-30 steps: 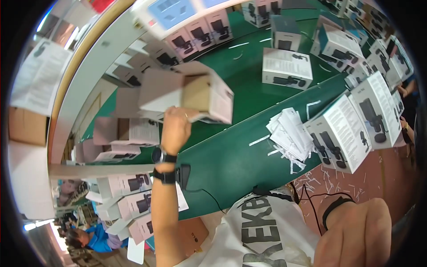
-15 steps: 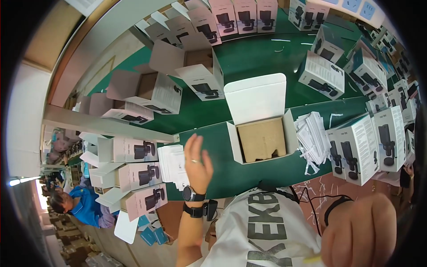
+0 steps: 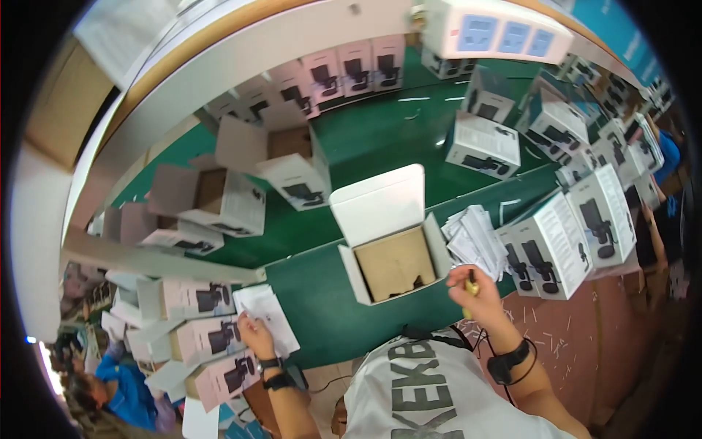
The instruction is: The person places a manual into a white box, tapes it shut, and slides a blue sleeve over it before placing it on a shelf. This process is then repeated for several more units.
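My left hand (image 3: 255, 336) is at the left edge of a stack of white leaflets (image 3: 276, 319), its fingers bent and closed on the edge of a leaflet. My right hand (image 3: 475, 294) is closed around a small yellow tool with a dark tip (image 3: 472, 287); its exact kind is too small to tell. That hand hovers just right of an open white carton (image 3: 356, 278), near its front corner. The carton's lid stands up at the back, and a brown cardboard insert (image 3: 395, 267) fills its inside. Beside it lies a loose pile of folded white papers (image 3: 474, 238).
Open printed boxes stand at the left (image 3: 212, 333) and along the back left (image 3: 296, 175). Closed printed boxes (image 3: 556, 249) stand at the right, more behind. A post (image 3: 168, 256) and a power strip (image 3: 497, 33) border the bench. A person in blue (image 3: 131, 395) is at far left.
My left hand has gone down and left to the leaflet stack. My right hand has moved from low at the right to beside the carton. The whole view has shifted and tilted.
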`<state>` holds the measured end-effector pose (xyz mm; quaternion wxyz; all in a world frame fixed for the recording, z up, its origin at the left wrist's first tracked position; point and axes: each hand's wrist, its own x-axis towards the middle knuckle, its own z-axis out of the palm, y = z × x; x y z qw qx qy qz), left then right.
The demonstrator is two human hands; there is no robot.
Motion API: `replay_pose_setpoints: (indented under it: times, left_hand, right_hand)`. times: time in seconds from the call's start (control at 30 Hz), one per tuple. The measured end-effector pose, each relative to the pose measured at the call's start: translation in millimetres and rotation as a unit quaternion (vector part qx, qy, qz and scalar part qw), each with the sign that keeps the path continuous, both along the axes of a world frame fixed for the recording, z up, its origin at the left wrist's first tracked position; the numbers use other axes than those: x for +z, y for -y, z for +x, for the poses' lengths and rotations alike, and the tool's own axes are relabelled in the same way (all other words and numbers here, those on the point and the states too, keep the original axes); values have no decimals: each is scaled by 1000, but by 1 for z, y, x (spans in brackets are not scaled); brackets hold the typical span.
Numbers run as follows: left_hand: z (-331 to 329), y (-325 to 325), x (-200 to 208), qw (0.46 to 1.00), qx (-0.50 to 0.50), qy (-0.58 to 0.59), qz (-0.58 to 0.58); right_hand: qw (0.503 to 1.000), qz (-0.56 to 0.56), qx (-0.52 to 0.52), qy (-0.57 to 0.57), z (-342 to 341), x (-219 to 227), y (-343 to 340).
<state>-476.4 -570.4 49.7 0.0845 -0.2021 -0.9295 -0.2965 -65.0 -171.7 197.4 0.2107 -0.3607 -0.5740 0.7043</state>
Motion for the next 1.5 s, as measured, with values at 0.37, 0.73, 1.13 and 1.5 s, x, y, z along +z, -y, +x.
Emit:
replay_pose_setpoints:
  times: [0.37,0.73,1.13,1.5]
  left_hand:
    - [165,-274,257,711,-373,166,572]
    - [139,-283,252,852,-512,-104,-40]
    - [201,-265,152,939,-338,42,48]
    - [215,-280,145,853,-484,-109,-163]
  right_hand:
    - [963,-261,-65,-20,12,-53,34]
    - [956,-280,-42,76,31,-43,37]
    - [993,87,-21,81,-64,-58,-28]
    - [959,265,7,104,-43,-27,-49]
